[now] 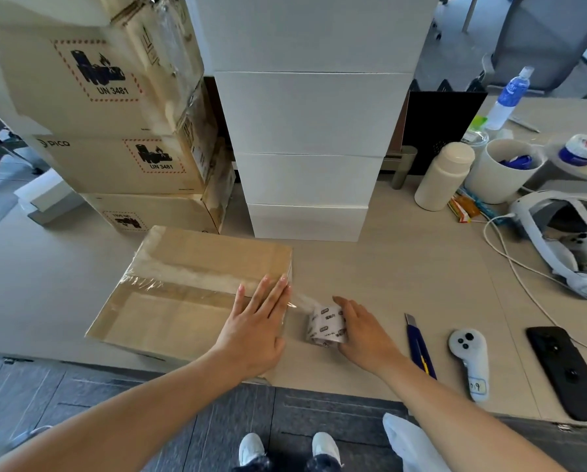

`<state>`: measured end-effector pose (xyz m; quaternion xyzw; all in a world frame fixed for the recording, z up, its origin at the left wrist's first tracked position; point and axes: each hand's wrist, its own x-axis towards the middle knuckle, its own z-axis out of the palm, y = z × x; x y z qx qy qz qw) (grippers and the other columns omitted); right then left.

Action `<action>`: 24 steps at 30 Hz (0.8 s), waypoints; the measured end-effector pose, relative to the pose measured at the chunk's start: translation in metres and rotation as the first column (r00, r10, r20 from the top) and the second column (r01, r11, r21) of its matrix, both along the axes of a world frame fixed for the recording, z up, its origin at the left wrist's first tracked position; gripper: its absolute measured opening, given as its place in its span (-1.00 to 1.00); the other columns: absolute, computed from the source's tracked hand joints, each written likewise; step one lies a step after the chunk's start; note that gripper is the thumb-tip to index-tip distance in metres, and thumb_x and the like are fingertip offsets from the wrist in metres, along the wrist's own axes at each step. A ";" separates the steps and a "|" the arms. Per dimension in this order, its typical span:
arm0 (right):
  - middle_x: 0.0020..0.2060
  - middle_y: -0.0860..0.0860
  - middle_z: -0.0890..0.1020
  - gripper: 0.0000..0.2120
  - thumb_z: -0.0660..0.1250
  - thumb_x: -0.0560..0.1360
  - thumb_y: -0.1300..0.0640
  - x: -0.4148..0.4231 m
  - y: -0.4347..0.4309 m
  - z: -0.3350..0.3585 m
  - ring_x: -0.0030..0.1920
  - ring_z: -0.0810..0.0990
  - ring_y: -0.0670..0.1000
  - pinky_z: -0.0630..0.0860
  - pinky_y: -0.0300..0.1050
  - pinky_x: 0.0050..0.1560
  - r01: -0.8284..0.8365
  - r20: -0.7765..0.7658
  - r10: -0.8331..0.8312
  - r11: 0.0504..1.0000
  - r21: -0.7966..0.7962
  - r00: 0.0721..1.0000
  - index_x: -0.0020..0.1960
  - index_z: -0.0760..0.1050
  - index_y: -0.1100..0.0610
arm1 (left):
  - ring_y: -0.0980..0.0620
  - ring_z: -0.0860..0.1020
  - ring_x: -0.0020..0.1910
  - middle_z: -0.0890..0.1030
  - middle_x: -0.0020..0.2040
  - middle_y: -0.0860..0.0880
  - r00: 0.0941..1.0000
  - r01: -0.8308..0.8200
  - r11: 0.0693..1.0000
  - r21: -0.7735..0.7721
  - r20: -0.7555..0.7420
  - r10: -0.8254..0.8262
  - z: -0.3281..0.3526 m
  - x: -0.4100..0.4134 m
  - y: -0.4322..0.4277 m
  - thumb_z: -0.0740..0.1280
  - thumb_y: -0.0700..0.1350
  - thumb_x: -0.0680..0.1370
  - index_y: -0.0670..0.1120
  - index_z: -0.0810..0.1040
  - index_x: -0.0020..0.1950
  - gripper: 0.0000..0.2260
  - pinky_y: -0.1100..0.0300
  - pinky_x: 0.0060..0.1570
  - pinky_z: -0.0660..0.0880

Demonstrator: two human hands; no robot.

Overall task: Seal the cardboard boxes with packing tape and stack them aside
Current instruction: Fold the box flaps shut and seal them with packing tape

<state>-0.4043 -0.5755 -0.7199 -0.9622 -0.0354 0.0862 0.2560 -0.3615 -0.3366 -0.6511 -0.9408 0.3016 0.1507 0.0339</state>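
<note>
A flat brown cardboard box (169, 291) lies on the table in front of me, with a strip of clear tape running along its top seam. My left hand (256, 321) presses flat on the box's right end, fingers straight over the tape. A stretch of tape runs from that edge to the tape roll (326, 327) just right of the box. My right hand (361, 330) grips the roll from its right side. A blue and yellow utility knife (419, 345) lies on the table to the right of that hand.
Brown boxes with UN 3481 labels (115, 114) are stacked at the back left, and white boxes (309, 148) at the back centre. To the right lie a white controller (470, 359), a black phone (566, 369), a headset (564, 240), cups and bottles.
</note>
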 end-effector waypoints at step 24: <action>0.35 -0.07 0.43 -0.27 0.30 0.47 -0.27 0.008 -0.026 -0.020 0.32 0.40 0.08 0.19 0.00 0.35 -0.138 -0.040 0.134 0.978 -0.153 0.990 0.49 0.12 -0.02 | 0.10 0.47 0.17 0.52 0.24 0.11 0.147 -0.918 -0.259 -0.301 -0.863 0.483 -0.046 -0.068 -0.098 0.39 0.10 0.56 0.07 0.40 0.38 -0.57 0.17 0.12 0.35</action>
